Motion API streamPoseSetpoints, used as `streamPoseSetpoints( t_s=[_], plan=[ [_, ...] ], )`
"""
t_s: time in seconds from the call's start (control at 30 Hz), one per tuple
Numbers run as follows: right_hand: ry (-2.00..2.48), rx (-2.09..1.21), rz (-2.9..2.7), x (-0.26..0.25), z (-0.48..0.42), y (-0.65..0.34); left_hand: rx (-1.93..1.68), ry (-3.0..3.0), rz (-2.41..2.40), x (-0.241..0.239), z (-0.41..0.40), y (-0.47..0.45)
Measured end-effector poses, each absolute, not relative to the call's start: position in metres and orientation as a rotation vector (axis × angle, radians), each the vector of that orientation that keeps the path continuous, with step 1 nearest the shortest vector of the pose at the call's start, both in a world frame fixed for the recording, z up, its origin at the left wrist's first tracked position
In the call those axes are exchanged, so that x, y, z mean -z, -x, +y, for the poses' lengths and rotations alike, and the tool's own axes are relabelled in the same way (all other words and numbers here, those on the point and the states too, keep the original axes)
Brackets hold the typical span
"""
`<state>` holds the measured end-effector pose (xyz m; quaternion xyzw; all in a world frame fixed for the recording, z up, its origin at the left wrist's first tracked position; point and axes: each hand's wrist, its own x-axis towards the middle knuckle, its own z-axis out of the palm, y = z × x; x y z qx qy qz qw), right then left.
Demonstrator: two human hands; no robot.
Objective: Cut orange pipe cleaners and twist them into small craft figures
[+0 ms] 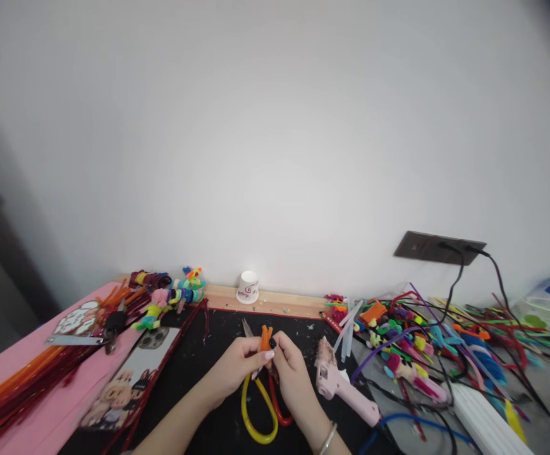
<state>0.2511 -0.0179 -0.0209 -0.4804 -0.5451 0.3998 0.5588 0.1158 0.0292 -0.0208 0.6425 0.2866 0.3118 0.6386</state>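
In the middle of the head view, my left hand [238, 370] and my right hand [294, 373] meet, fingers pinched together. Between them is a small orange piece of bent fuzzy pipe cleaner [265, 336], its ends pointing up. A small black round bit [272, 343] shows by the right fingertips; whether it is attached to the orange piece I cannot tell. Under my hands lie scissors with one yellow loop handle [260, 438] and one red. Their blade tip shows beyond my left hand, and my fingers hide the middle. A pink hot glue gun [346, 388] lies right of my right hand.
A paper cup [248, 288] stands by the wall. Clear glue sticks [348, 328] lie above the glue gun. At left are a phone [126, 379], orange and dark red pipe cleaners [14, 385] and keys. Coloured scraps and cables crowd the right, below a wall socket [439, 248].
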Motion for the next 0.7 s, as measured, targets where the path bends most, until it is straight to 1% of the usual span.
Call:
streamPoseSetpoints(
  t_s=[0.17,0.33,0.43,0.7],
  plan=[
    [0.992,-1.220,-1.216,0.0225,-0.0145,-0.2519,-0.625,-1.404,0.579,0.0224,0.0301,-0.1114],
    [1.059,-1.333,-1.266,0.0244,-0.0124,-0.2566,-0.503,-1.438,0.623,0.0238,0.0315,-0.1059],
    [1.103,-1.300,-1.315,0.0242,-0.0116,-0.2592,-0.501,-1.474,0.651,0.0217,0.0306,-0.1061],
    [1.182,-0.996,-1.246,0.0233,-0.0103,-0.2582,-0.654,-1.498,0.745,0.0232,0.0324,-0.1127]
  ],
)
